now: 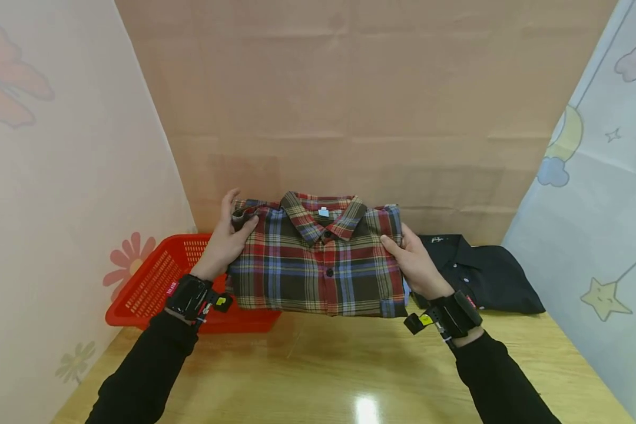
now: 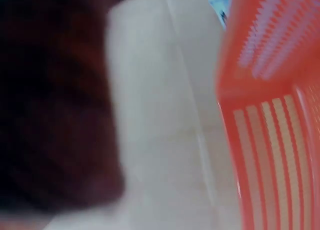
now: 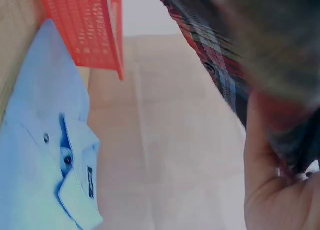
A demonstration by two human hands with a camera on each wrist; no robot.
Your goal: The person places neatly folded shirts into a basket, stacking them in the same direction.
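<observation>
Plaid shirt [image 1: 318, 259]: folded, collar up and facing the camera, held off the table [image 1: 350, 377] between both hands, in front of the tan backdrop and above the near edge of the red basket [image 1: 159, 282].
Left hand [image 1: 228, 238]: the shirt's left shoulder edge is gripped, thumb on the front, fingers behind; a bunched bit of sleeve is pinched near the thumb.
Right hand [image 1: 416, 262]: the right edge is gripped the same way, thumb laid on the front, fingers hidden behind the cloth; in the right wrist view the thumb and palm [image 3: 272, 190] are seen pressed against the plaid.
Black shirt [image 1: 482, 271]: folded, lying on the table to the right, just behind the right hand.
Blue shirt [image 3: 45, 155]: seen only in the right wrist view, folded, lying on the table below the basket's corner.
Left wrist view: blurred; only the basket wall [image 2: 270, 115] and a dark mass are made out.
Handling, as judged: the fold is best kept if both edges are held level and lightly taut, so the middle is not allowed to sag and the tucked sleeves are not let slip out. The loose bunch under the left thumb should be tucked flat.
Risk, as judged: if one side is dropped lower, the layers may slide apart.
</observation>
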